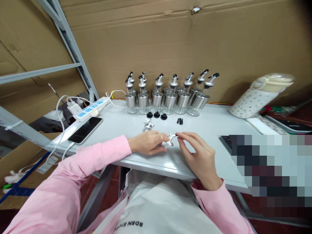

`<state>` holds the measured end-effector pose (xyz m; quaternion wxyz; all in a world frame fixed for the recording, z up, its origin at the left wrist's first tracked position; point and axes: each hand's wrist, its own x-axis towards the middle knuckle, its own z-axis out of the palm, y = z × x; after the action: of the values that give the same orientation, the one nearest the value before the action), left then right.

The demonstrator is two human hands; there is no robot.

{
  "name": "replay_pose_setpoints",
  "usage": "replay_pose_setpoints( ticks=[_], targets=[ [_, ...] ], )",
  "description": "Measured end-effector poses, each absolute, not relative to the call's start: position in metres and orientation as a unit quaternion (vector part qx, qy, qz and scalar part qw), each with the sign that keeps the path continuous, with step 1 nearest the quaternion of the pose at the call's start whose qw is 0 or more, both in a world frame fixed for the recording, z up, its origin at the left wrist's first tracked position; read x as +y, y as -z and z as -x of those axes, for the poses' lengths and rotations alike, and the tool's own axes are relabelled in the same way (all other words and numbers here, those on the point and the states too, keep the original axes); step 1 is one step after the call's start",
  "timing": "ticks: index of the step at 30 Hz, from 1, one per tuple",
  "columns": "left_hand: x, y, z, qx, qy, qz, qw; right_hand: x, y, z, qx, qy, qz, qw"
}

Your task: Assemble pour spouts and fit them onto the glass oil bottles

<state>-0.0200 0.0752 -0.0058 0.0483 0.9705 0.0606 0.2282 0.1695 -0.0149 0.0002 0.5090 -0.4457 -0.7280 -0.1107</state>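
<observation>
The left hand (148,143) has its grip closed around a white spout (170,139), and the right hand (195,156) pinches the spout's other end, just above the table's (214,130) near edge. Beyond lie loose white spouts (148,124), black caps (156,114) and small black pieces (179,121), then a row of glass bottles (168,99). A phone (85,130) lies far left.

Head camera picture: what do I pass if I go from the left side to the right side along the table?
phone → left hand → white spout → right hand → spotted flask
</observation>
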Motion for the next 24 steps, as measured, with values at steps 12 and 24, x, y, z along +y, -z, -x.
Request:
replay_pose_setpoints(
  ticks=[12,24],
  targets=[
    [0.0765,0.0077,0.0200,0.052,-0.278,-0.959,0.026,-0.0125,0.0033,-0.1691,-0.734,0.052,0.454,0.502],
    [0.0769,0.0022,0.0192,0.010,-0.264,-0.961,-0.081,-0.0103,0.0070,-0.1725,-0.763,0.079,0.447,0.459]
  ],
)
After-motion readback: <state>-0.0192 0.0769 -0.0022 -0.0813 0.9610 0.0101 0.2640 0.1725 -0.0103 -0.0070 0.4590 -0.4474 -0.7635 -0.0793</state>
